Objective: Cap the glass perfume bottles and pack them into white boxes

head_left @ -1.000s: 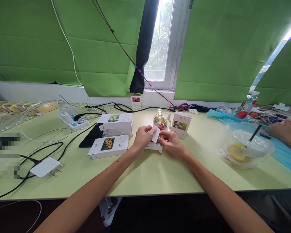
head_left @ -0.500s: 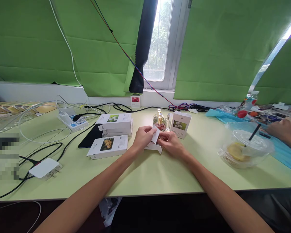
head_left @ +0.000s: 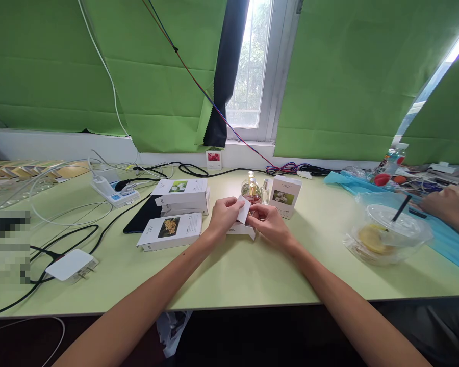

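Note:
My left hand (head_left: 225, 216) is closed, pinching a small white piece of paper or card (head_left: 244, 210) between thumb and fingers. Right beside it, my right hand (head_left: 271, 223) has its fingers curled together at the edge of that white piece; what they grip is hidden. Below both hands lies a white carton (head_left: 241, 230) with a flap sticking out, partly covered by the hands. Just behind stand small glass bottles with gold caps (head_left: 252, 187). A white box with a flower picture (head_left: 285, 196) stands upright to the right of them.
White flower boxes (head_left: 176, 229) lie at the left, near a black flat device (head_left: 142, 216). Farther left are a power strip (head_left: 115, 189), cables and a white charger (head_left: 72, 265). At the right sit a bagged lidded cup (head_left: 386, 232) and a co-worker's hand (head_left: 445, 201) over blue sheeting.
The white piece and my left hand have shifted slightly to the left. My right hand has risen a little, its fingers still close to the piece. Everything else stays put.

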`<state>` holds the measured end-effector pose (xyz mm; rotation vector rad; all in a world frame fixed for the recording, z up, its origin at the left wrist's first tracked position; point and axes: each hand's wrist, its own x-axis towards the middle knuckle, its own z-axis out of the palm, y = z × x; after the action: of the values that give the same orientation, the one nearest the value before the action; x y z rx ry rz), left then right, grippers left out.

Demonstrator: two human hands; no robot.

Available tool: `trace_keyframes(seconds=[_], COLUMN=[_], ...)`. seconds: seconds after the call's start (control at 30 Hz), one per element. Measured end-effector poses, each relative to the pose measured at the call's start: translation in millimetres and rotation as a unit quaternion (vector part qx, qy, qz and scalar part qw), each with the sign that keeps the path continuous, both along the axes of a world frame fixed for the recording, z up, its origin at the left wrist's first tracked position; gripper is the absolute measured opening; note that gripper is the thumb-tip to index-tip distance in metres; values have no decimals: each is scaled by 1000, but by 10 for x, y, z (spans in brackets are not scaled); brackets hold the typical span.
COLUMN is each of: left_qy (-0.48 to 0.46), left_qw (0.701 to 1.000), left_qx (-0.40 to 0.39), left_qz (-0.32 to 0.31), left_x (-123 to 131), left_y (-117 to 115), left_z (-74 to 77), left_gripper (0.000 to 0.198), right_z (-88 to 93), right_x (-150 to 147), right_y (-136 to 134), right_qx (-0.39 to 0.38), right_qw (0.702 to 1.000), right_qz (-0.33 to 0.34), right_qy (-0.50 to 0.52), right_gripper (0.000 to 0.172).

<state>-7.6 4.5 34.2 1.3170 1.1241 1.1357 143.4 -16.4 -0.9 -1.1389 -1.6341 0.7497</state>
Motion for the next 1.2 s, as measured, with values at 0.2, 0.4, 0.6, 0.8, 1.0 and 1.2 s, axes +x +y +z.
trace_keyframes(seconds=[0.2,0.4,0.6,0.8,1.0,1.2], left_qy=[-5,-19,-34,-51,-68,-92], left_qw=[1000,1000,999,998,996,994], left_qx=[0,-14,-11,-14,-25,-38], left_qz=[12,19,29,39,48,40], left_x=[-3,3,2,-7,-13,-17], left_y=[6,11,11,45,65,53], left_z=[-18,-18,-7,-12,-9,6], left_gripper=[27,29,28,28,27,28], right_z=[-13,10,-63,-146,-91,-37], right_x=[-8,-12,12,14,-14,-19], right_y=[16,9,58,129,94,45], right_qx=[20,52,54,61,4,-34], right_qw=[998,994,991,988,998,997], right_qz=[-27,-89,-124,-131,-67,-42], right_qy=[44,20,-23,-48,-9,58], right_gripper=[24,28,27,28,33,38])
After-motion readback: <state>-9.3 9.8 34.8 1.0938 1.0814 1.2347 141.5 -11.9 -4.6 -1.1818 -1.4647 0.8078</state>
